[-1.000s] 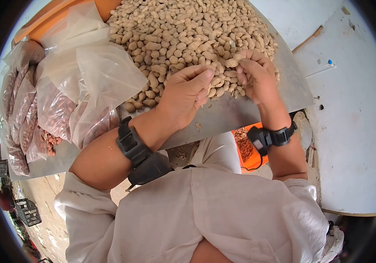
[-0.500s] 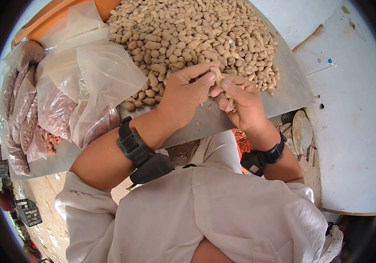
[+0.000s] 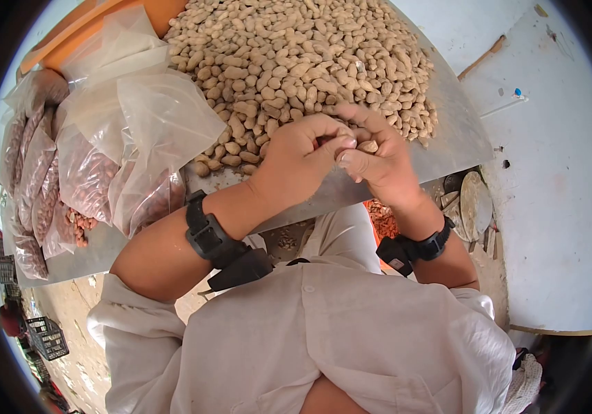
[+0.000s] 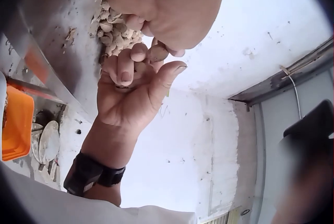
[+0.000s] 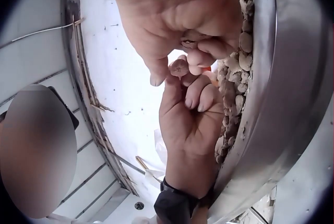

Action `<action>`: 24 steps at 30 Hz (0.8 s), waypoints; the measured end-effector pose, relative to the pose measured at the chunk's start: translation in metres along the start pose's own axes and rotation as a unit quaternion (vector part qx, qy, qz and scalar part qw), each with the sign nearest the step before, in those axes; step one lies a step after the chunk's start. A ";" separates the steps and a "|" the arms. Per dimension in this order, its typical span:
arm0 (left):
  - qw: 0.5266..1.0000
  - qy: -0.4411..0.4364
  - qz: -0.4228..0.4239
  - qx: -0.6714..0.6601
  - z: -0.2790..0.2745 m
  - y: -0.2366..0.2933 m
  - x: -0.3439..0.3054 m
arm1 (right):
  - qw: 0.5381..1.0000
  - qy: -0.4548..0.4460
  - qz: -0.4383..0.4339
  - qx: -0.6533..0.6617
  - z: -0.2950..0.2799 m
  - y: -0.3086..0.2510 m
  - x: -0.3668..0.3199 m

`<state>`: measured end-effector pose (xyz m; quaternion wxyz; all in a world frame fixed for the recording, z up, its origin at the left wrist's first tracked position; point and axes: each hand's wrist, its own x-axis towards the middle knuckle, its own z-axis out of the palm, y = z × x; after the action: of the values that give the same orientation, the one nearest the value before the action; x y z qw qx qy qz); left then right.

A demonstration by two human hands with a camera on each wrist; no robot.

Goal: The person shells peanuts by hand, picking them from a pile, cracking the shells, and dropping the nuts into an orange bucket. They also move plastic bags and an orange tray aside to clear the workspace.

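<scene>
Peanuts, rough and waisted, heap on metal.

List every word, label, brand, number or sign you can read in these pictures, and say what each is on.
None: no word, label, brand, number or sign can be read in any view.
Plastic bags: no print I can make out.
Black wrist straps: any small markings are too small or blurred to read.
</scene>
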<state>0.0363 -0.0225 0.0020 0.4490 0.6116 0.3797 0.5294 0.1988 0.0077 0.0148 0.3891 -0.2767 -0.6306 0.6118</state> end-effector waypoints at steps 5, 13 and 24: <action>0.998 0.036 0.042 0.025 0.004 0.002 -0.003 | 0.998 -0.037 -0.045 -0.003 0.006 -0.003 0.002; 1.000 -0.007 -0.008 -0.021 -0.005 0.002 -0.001 | 0.994 -0.067 -0.040 -0.079 0.003 -0.014 0.004; 0.997 0.073 -0.003 -0.030 -0.003 -0.002 0.001 | 0.952 -0.007 -0.153 -0.267 0.006 -0.010 0.005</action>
<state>0.0334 -0.0202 0.0004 0.4397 0.5566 0.3968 0.5825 0.1922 0.0073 0.0259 0.3856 -0.2660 -0.8084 0.3564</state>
